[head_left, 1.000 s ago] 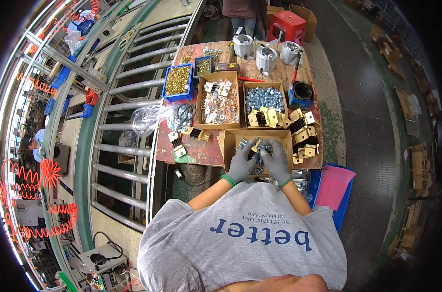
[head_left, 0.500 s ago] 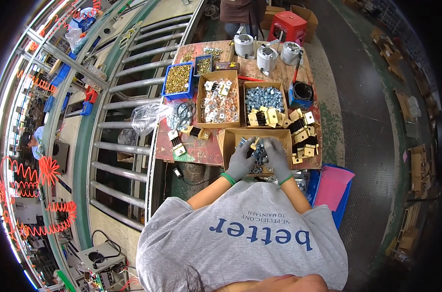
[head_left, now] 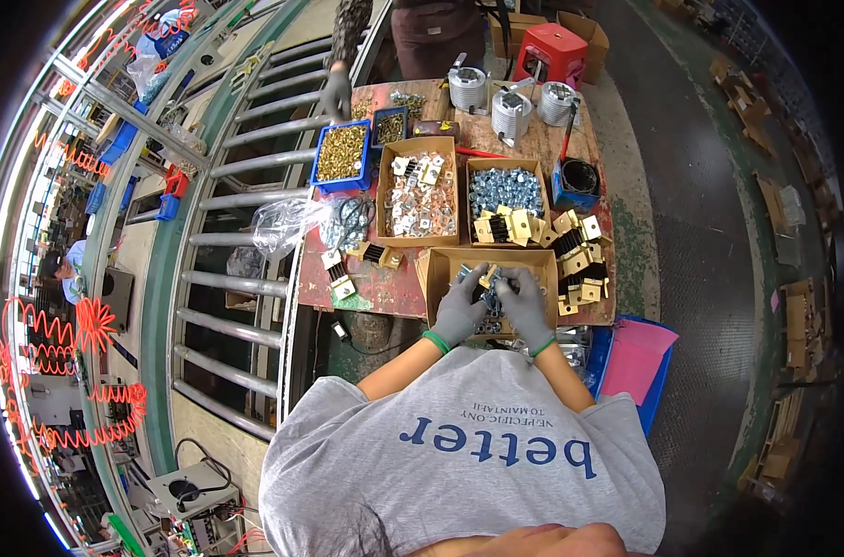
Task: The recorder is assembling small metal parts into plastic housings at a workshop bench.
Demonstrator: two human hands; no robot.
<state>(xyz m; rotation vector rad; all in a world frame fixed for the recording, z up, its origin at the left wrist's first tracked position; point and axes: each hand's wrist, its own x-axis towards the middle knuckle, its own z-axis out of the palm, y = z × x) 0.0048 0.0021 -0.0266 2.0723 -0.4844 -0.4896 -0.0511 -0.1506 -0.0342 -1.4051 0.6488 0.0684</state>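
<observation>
Left hand (head_left: 461,313) | grasping gold-coloured part (head_left: 488,276) (over open carton (head_left: 441,272)) | right hand (head_left: 526,311) | beside it, grip unclear

gloved fingers (head_left: 521,281) partly hide the small gold-coloured piece (head_left: 488,277).

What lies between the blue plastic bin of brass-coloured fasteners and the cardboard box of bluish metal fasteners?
In the head view, another open cardboard box stands between them, holding small white and copper-coloured pieces.

Roller conveyor (head_left: 232,282) left of worn red table (head_left: 394,288); dark floor (head_left: 705,278) right; red stool (head_left: 550,51) beyond.
</observation>
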